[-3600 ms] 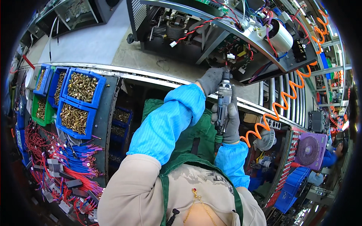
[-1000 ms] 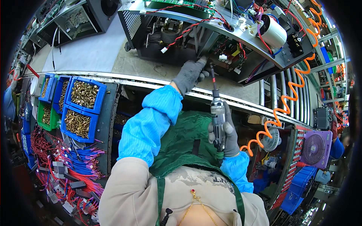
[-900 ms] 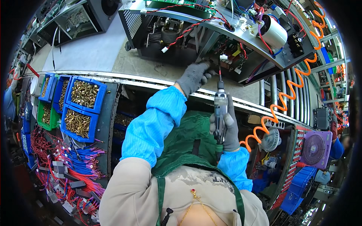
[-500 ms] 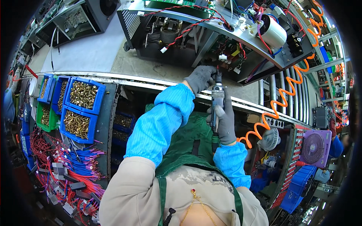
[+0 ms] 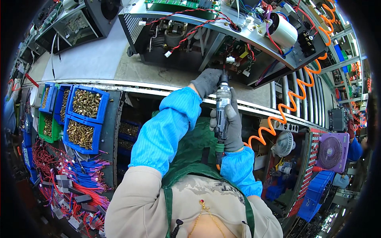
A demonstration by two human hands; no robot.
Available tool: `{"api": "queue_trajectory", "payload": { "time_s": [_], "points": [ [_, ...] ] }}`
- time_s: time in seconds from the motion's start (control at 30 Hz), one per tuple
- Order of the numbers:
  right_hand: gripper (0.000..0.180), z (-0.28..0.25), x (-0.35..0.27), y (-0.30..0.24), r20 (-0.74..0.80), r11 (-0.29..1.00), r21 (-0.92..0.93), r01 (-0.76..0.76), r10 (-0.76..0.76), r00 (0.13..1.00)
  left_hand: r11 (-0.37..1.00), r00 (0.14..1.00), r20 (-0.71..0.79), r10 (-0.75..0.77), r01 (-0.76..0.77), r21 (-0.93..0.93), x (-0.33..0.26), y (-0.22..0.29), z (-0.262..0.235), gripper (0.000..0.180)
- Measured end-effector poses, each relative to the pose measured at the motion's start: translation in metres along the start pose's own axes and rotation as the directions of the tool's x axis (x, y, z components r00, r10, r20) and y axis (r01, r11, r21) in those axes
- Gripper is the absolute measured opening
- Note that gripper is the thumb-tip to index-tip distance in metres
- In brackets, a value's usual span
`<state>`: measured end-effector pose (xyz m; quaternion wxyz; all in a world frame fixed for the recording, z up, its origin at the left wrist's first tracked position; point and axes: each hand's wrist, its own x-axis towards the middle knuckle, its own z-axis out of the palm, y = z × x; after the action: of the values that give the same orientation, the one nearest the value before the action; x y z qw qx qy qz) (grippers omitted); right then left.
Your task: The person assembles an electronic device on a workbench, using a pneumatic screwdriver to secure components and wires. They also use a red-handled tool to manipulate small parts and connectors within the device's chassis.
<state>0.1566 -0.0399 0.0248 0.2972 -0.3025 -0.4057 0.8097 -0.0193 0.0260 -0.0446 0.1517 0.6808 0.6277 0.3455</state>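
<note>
My right hand (image 5: 233, 126), in a grey glove, is wrapped round the body of an air screwdriver (image 5: 223, 104). The tool stands with its bit pointing away from me, into the open front of a metal equipment chassis (image 5: 254, 33). At its nose, my gloved left hand (image 5: 207, 82) is closed, fingertips against the bit; the bit's far end is hard to make out. Just beyond the bit, a white connector (image 5: 230, 59) and twisted red-and-black wires hang inside the chassis. A coil (image 5: 174, 31) sits in the left bay.
Blue bins (image 5: 83, 135) of brass-coloured screws and a green bin (image 5: 47, 127) stand at left, above bundled red and blue wires (image 5: 85, 174). An orange coiled hose (image 5: 291, 105) crosses at right, over metal rollers (image 5: 313, 99). A purple fan (image 5: 332, 152) stands far right.
The screwdriver and my right hand have shifted a little left and forward, the bit reaching further into the chassis. My left hand has stayed at the nose. The whole view has slid slightly.
</note>
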Motion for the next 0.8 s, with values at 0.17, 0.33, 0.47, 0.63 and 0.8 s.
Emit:
{"api": "queue_trajectory", "payload": {
  "time_s": [0.17, 0.33, 0.47, 0.63, 0.8],
  "points": [
    [0.087, -0.006, -0.021, -0.012, 0.052, 0.996, -0.073, -0.047, 0.051, 0.997, 0.986, 0.995, -0.022, 0.093, -0.089, 0.138, -0.02, -0.006, -0.007, 0.012],
    [0.09, -0.028, -0.044, -0.007, 0.056, 0.971, -0.19, -0.145, 0.158, 0.986, -0.144, 0.69, 0.314, -0.652, 0.293, -0.945, -0.026, 0.005, -0.016, 0.016],
    [0.09, -0.035, -0.047, -0.001, 0.074, 0.968, -0.201, -0.147, 0.165, 0.984, -0.213, 0.699, 0.3, -0.649, 0.211, -0.954, -0.031, 0.007, -0.017, 0.017],
    [0.095, -0.034, -0.047, -0.005, 0.052, 0.958, -0.226, -0.176, 0.193, 0.98, -0.289, 0.696, 0.395, -0.6, 0.272, -0.918, -0.031, 0.008, -0.022, 0.019],
    [0.093, -0.032, -0.049, -0.009, 0.038, 0.953, -0.251, -0.171, 0.186, 0.982, -0.235, 0.724, 0.35, -0.594, 0.26, -0.937, -0.029, 0.016, -0.026, 0.02]
  ]
}}
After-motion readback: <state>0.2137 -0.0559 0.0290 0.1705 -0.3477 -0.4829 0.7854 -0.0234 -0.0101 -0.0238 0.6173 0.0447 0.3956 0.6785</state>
